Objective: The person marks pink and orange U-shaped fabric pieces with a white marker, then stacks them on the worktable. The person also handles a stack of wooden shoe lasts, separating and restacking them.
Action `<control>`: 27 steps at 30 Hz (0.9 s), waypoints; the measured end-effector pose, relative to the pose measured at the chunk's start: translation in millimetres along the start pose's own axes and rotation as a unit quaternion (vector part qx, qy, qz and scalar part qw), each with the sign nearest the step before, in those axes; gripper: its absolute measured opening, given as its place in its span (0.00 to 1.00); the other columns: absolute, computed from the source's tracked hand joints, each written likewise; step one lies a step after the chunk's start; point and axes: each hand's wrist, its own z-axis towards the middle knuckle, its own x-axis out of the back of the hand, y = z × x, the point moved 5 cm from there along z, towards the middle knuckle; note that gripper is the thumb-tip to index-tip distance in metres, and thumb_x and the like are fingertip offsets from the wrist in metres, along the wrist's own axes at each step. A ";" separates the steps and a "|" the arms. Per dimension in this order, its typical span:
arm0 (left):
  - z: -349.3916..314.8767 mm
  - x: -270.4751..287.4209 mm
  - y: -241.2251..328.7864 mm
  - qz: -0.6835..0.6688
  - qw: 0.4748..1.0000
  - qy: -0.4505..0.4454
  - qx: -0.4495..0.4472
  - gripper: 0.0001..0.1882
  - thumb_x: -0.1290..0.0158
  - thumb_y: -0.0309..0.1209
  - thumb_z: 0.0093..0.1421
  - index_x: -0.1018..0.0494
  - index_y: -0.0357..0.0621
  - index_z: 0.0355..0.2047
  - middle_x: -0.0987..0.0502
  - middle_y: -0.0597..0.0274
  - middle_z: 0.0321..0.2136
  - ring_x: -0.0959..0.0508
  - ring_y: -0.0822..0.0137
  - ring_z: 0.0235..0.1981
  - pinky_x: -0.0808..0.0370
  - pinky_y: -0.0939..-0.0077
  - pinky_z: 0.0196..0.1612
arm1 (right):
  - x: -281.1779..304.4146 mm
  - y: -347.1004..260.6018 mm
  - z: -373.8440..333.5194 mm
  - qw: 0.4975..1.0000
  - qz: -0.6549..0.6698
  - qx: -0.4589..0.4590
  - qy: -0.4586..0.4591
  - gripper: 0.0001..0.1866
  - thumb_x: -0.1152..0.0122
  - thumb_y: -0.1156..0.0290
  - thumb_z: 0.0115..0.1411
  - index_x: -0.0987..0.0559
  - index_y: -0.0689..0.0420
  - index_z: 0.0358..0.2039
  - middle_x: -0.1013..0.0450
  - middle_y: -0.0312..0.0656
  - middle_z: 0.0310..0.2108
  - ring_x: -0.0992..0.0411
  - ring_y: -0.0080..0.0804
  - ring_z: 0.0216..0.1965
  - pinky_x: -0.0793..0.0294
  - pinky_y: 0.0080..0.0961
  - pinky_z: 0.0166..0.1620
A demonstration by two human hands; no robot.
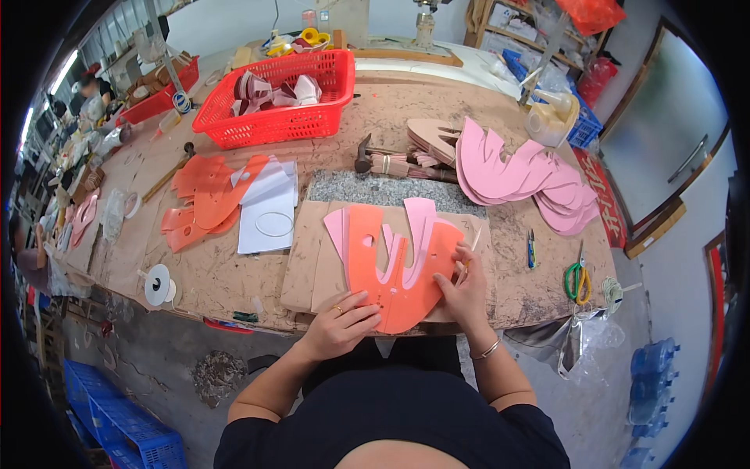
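A flat orange U-shaped template (pixel 406 309) with holes and slots lies over a pink cut piece (pixel 420 215) of similar outline, whose pink edges show beside it and through its openings. Both rest on a brown board (pixel 306 270) at the table's front edge. My left hand (pixel 341 324) presses its outstretched fingers on the template's near left edge. On the right edge, the thumb of my right hand (pixel 467 293) touches the template. Between that hand's bent fingers stands a thin pale pen-like stick (pixel 476 238); its lower part is hidden.
Stacked pink pieces (pixel 500 168) lie behind to the right, beside a hammer (pixel 363 154) and a grey stone slab (pixel 332 186). Orange templates (pixel 207 195) and white paper (pixel 266 227) are left. A red basket (pixel 281 121) stands behind; green-handled scissors (pixel 578 281) lie right.
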 end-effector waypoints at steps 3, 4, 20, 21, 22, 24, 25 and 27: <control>-6.6 -0.4 -4.5 0.005 1.000 -0.025 0.018 0.21 0.34 0.39 0.50 0.21 0.46 0.44 0.23 0.60 0.48 0.27 0.50 0.54 0.32 0.56 0.59 | -4.2 -15.1 -2.7 0.991 -0.107 0.078 -0.010 0.33 0.29 0.80 0.48 0.34 0.61 0.54 0.36 0.55 0.58 0.33 0.50 0.56 0.29 0.38 0.56; -9.0 -1.6 -6.2 0.006 0.999 -0.038 0.025 0.25 0.33 0.43 0.49 0.22 0.47 0.46 0.24 0.59 0.50 0.28 0.49 0.56 0.33 0.55 0.59 | -6.9 -18.8 -2.6 0.986 -0.136 0.098 -0.009 0.34 0.29 0.81 0.47 0.34 0.61 0.55 0.37 0.55 0.59 0.34 0.51 0.57 0.30 0.39 0.58; 21.2 -6.3 -25.8 0.001 0.980 -0.150 0.128 0.43 0.35 0.59 0.44 0.29 0.50 0.57 0.34 0.58 0.61 0.46 0.36 0.67 0.44 0.43 0.66 | -22.9 -20.5 -1.5 0.973 -0.199 0.116 0.002 0.34 0.31 0.79 0.50 0.35 0.63 0.56 0.37 0.56 0.56 0.39 0.54 0.58 0.36 0.43 0.60; 20.8 -6.9 -26.1 -0.004 0.981 -0.147 0.130 0.43 0.35 0.59 0.45 0.29 0.50 0.57 0.33 0.58 0.61 0.46 0.36 0.67 0.44 0.43 0.66 | -23.2 -20.2 -1.4 0.974 -0.197 0.115 0.003 0.34 0.31 0.79 0.50 0.35 0.63 0.56 0.37 0.56 0.56 0.39 0.54 0.58 0.36 0.43 0.60; 20.7 -7.3 -26.2 -0.009 0.981 -0.143 0.133 0.43 0.35 0.59 0.45 0.29 0.50 0.57 0.33 0.58 0.61 0.45 0.36 0.67 0.44 0.42 0.66 | -23.6 -19.8 -1.4 0.974 -0.195 0.115 0.004 0.34 0.31 0.79 0.50 0.35 0.63 0.57 0.37 0.56 0.56 0.39 0.54 0.58 0.37 0.43 0.60; 22.3 -7.0 -25.3 0.004 0.981 -0.144 0.130 0.42 0.35 0.59 0.45 0.29 0.50 0.57 0.33 0.58 0.61 0.45 0.37 0.67 0.45 0.42 0.66 | -23.9 -19.1 -0.9 0.974 -0.197 0.114 0.008 0.34 0.31 0.79 0.50 0.35 0.63 0.57 0.37 0.56 0.56 0.39 0.55 0.57 0.37 0.43 0.60; 23.1 -7.1 -24.7 0.011 0.981 -0.145 0.128 0.42 0.35 0.59 0.45 0.28 0.51 0.57 0.32 0.58 0.61 0.44 0.37 0.67 0.45 0.42 0.66 | -23.6 -18.3 -0.6 0.973 -0.200 0.113 0.010 0.34 0.32 0.78 0.50 0.35 0.63 0.57 0.37 0.56 0.56 0.39 0.55 0.57 0.37 0.43 0.60; 23.7 -7.3 -23.6 0.022 0.981 -0.142 0.128 0.42 0.35 0.58 0.45 0.28 0.51 0.57 0.32 0.58 0.60 0.43 0.38 0.66 0.45 0.42 0.66 | -23.4 -18.0 0.1 0.973 -0.201 0.112 0.012 0.34 0.32 0.78 0.50 0.35 0.63 0.57 0.36 0.55 0.56 0.39 0.54 0.57 0.37 0.43 0.60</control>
